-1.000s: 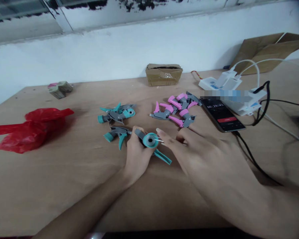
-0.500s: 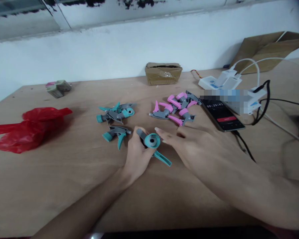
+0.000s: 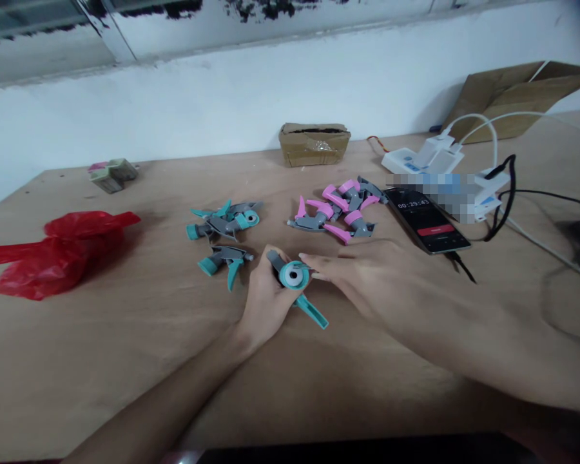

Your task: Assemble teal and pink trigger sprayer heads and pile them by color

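Wrapped in my left hand (image 3: 265,293) is a grey and teal spray trigger (image 3: 294,276). Its round teal collar faces up toward me, and its teal lever sticks out to the lower right. The thumb and fingers of my right hand (image 3: 348,274) pinch at the right edge of that collar; the exact contact is partly hidden. Just left of my left hand lies a loose teal spray trigger (image 3: 227,259). Behind it is a small pile of teal spray triggers (image 3: 225,222). Several pink and grey spray triggers (image 3: 338,209) lie in a group beyond my right hand.
A phone (image 3: 428,219) showing a timer lies to the right, beside a white power strip (image 3: 401,161) with plugs and cables. Red plastic bag (image 3: 62,254) at left. A small carton (image 3: 314,145) and a larger cardboard box (image 3: 507,103) stand along the wall.
My right hand has shifted slightly left and its fingertips now meet the collar's edge. The spray trigger stays in my left hand, its lever angled a bit lower.
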`<act>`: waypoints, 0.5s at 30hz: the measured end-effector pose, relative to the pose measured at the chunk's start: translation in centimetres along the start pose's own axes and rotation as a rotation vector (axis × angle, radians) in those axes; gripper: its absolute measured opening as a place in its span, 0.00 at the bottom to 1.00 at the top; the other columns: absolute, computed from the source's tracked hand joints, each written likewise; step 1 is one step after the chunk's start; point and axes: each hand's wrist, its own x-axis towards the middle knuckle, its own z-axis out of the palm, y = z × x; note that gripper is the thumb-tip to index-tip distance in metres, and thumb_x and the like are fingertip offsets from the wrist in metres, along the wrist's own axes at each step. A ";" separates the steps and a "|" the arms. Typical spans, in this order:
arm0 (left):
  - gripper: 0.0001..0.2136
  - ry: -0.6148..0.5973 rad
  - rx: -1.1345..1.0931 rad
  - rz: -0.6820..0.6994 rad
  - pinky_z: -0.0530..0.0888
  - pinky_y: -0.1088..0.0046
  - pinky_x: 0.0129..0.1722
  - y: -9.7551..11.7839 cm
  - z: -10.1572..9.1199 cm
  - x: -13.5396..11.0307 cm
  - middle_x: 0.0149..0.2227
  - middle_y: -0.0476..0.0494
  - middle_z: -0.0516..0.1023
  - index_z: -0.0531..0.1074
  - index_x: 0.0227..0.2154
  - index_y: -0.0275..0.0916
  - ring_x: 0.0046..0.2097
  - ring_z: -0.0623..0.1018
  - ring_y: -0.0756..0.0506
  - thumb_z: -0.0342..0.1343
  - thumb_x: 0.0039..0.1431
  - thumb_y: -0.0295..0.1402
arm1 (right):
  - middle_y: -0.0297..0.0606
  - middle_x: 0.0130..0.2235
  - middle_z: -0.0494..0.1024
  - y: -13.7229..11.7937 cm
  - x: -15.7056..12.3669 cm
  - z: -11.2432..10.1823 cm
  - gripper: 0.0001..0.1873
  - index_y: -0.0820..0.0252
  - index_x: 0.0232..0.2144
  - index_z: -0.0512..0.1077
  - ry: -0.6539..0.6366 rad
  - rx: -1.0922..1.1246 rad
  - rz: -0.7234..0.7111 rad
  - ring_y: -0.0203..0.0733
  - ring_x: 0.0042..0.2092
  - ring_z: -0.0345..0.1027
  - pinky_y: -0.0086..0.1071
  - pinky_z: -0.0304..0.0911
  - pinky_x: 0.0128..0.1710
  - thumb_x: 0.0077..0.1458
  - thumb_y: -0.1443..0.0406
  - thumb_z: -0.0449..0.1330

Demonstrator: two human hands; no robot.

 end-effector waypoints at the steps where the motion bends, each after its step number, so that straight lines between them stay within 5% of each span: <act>1: 0.12 -0.003 -0.009 -0.003 0.67 0.75 0.24 0.0 0.0 0.0 0.23 0.54 0.67 0.58 0.27 0.41 0.26 0.70 0.50 0.59 0.47 0.31 | 0.36 0.30 0.78 0.2 0.0 0.0 0.16 0.58 0.38 0.75 0.005 0.022 -0.014 0.37 0.32 0.70 0.31 0.62 0.36 0.59 0.70 0.47; 15: 0.13 -0.008 -0.035 -0.011 0.69 0.76 0.24 -0.2 0.0 0.0 0.24 0.55 0.68 0.58 0.27 0.40 0.25 0.71 0.51 0.60 0.47 0.30 | 0.33 0.32 0.80 1.4 0.1 -0.2 0.20 0.52 0.50 0.69 -0.025 0.137 -0.021 0.34 0.26 0.68 0.28 0.59 0.29 0.59 0.69 0.47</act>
